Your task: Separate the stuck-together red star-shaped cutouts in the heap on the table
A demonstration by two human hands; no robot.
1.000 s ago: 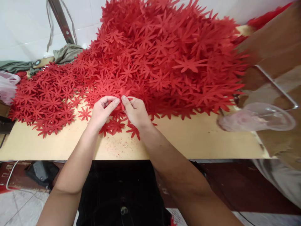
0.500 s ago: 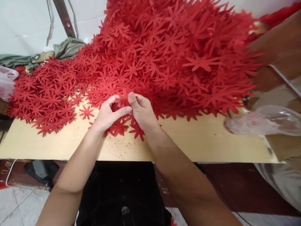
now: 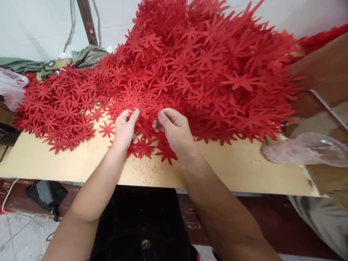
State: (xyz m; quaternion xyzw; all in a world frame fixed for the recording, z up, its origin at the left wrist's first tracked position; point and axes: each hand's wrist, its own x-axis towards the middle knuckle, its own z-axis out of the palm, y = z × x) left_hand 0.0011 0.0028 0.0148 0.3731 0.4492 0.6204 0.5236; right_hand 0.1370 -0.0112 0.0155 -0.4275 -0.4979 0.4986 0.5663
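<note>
In front of the big heap of red flower-shaped cutouts (image 3: 187,76), my two hands are a short way apart. My left hand (image 3: 126,127) is closed, thumb pressed on the bent forefinger, with a red flower cutout (image 3: 143,111) at the fingertips; it blends into the red behind it. My right hand (image 3: 175,128) has thumb and fingers drawn together close to the same spot. Whether its fingertips hold a piece I cannot make out. Several cutouts lie under and between the hands, and a single cutout (image 3: 107,129) rests left of them.
The wooden table (image 3: 89,165) carries red crumbs near its front edge. At right stand a clear plastic bag (image 3: 307,146) and a cardboard box (image 3: 320,69). Another plastic bag (image 3: 12,87) sits far left, near green cloth (image 3: 88,56). A black pouch (image 3: 46,195) hangs below the table.
My hands, which were together at a red cutout, have moved apart. My right hand has shifted right, and my left thumb now points upward. The view has shifted slightly.
</note>
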